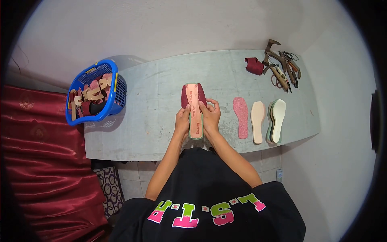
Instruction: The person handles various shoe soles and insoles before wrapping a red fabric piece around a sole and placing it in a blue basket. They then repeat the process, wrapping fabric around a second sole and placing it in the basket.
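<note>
Both of my hands hold a sandal with a pale pink printed footbed (195, 121), green edging and a dark red upper band at its far end. My left hand (182, 121) closes on its left side, the thumb lying along the edge by the band. On the opposite side my right hand (211, 117) grips it, thumb on top and fingers curled around. The sandal points away from me above the table's near edge. To its right lie a speckled pink insole (240, 117), a cream sole piece (257, 122) and a stack topped by a white sole (278, 121).
A blue basket (117, 94) filled with sandals and straps stands on the left of the grey table (149, 101). At the back right are a dark red upper piece (254, 66), an iron shoe last (269, 50) and several hand tools (280, 77). Red curtain (48, 161) hangs at left.
</note>
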The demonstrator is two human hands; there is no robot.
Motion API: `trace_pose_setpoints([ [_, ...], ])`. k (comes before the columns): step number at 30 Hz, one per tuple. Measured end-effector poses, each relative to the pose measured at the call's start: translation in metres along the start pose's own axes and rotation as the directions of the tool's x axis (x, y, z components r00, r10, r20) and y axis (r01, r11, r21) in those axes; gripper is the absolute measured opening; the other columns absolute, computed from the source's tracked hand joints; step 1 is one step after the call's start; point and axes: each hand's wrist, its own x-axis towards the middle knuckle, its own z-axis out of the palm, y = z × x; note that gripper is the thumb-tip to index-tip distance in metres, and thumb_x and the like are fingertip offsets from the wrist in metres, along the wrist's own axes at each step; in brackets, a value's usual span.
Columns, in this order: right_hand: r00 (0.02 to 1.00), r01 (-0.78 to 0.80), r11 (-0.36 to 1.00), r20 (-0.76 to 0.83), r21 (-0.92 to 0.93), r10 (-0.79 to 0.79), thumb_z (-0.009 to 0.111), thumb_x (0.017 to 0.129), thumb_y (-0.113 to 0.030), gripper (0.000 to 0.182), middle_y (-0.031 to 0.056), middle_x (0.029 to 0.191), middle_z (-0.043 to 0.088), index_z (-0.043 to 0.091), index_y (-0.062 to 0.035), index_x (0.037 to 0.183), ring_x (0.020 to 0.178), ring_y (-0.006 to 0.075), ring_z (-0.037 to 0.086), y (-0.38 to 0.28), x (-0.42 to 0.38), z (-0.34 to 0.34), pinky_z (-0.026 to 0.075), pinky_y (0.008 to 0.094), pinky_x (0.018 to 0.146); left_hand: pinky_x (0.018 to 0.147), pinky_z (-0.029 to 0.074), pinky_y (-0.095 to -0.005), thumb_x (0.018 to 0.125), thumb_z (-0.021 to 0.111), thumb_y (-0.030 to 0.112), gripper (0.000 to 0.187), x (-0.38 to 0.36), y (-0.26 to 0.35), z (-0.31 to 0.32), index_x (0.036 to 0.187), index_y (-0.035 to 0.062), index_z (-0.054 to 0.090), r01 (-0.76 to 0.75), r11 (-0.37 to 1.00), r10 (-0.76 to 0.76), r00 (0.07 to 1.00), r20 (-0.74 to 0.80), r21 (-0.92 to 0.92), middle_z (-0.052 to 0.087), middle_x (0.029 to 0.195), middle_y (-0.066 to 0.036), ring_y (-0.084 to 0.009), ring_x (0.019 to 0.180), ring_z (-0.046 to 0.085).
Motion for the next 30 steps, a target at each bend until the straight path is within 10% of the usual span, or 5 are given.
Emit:
trace_pose_setpoints([
  [13,0.991,0.129,0.969,0.065,-0.213,-0.118,0.074,0.091,-0.007,0.033,0.0026,0.081,0.063,0.051,-0.0024,0.114,0.073,0.0081,0.059,-0.009,0.006,-0.013,0.047,0.02,0.063,0.094,0.055,-0.0394,0.107,0.048,0.034,0.041,-0.009,-0.003,0.003,0.133,0.0032,0.05,0.193,0.92,-0.097,0.955,0.281,-0.34,0.064,0.123,-0.013,-0.0227,0.109,0.065],
  [21,0.842,0.486,0.58,0.171,-0.653,-0.512,0.079,0.081,-0.008,0.017,0.0057,0.085,0.053,0.069,-0.0014,0.093,0.077,0.0158,0.052,0.004,-0.009,-0.012,0.045,0.0302,0.068,0.092,0.056,-0.0403,0.106,0.051,0.031,0.038,-0.016,-0.003,-0.003,0.132,0.0026,0.051,0.229,0.922,-0.154,0.956,0.249,-0.312,0.065,0.121,-0.013,-0.0245,0.109,0.066],
  [30,0.784,0.612,0.496,0.395,-0.616,-0.478,0.077,0.078,-0.01,0.027,0.0044,0.097,0.053,0.078,-0.0096,0.104,0.084,0.0184,0.056,0.01,-0.031,0.006,0.045,0.0309,0.067,0.083,0.06,-0.0392,0.107,0.047,0.036,0.046,-0.02,0.008,-0.044,0.133,-0.002,0.05,0.194,0.953,-0.156,0.972,0.174,-0.232,0.067,0.115,-0.02,-0.0276,0.101,0.069],
])
